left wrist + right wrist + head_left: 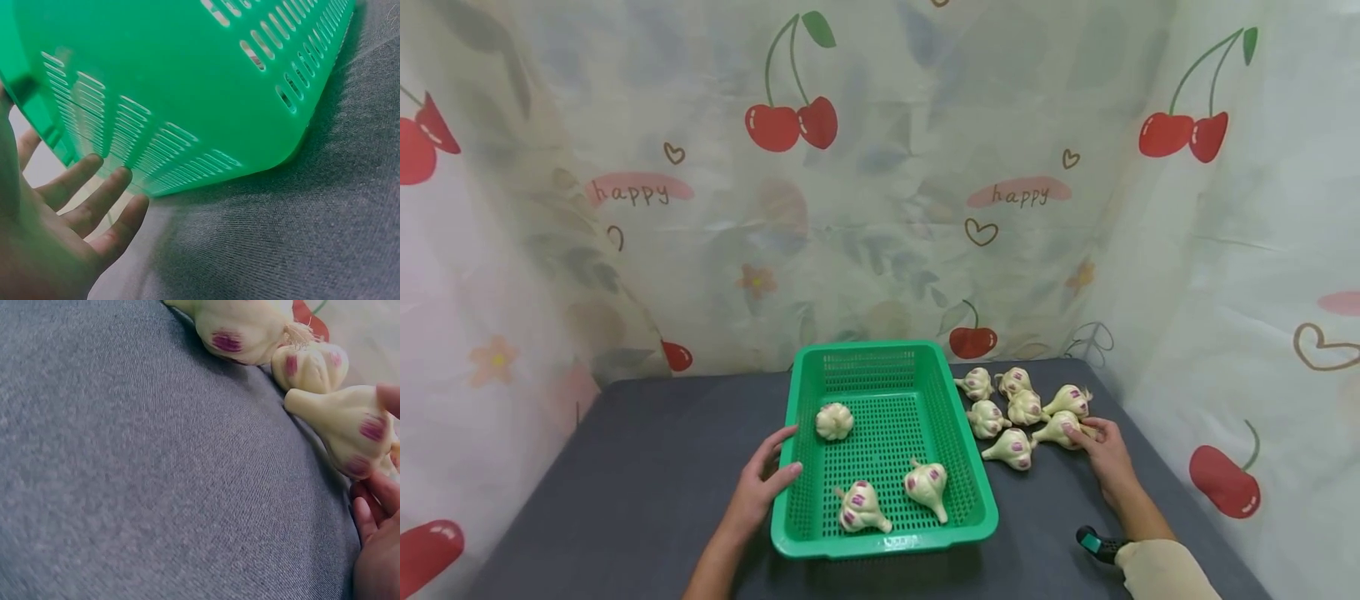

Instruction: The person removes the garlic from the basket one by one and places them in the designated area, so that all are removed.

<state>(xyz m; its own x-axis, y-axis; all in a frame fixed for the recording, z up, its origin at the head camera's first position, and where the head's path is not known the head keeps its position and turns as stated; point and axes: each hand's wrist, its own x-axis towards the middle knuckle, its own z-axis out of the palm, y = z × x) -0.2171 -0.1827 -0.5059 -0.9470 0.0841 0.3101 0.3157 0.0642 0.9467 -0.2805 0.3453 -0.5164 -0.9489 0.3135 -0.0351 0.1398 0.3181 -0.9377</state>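
A green plastic basket point(880, 546) with slotted walls holds three garlic bulbs: one toward the back left point(834, 422), two near its front. At its left side my left hand point(760, 483) grips the rim, thumb and forefinger over the edge. In the left wrist view, the other fingers point(94, 206) spread along the outer wall. My right hand point(1105, 454) pinches a white garlic bulb point(1057, 429) with purple patches, thumb on one side and fingertips on the other. That held bulb point(350, 428) lies close over the cloth, its stem pointing away from the palm.
Several more garlic bulbs point(1009, 450) lie in a loose group right of the basket, beside the held one. Dark grey cloth point(647, 475) covers the table. A printed curtain point(880, 208) hangs along the back and both sides. A dark band point(1099, 546) circles the right wrist.
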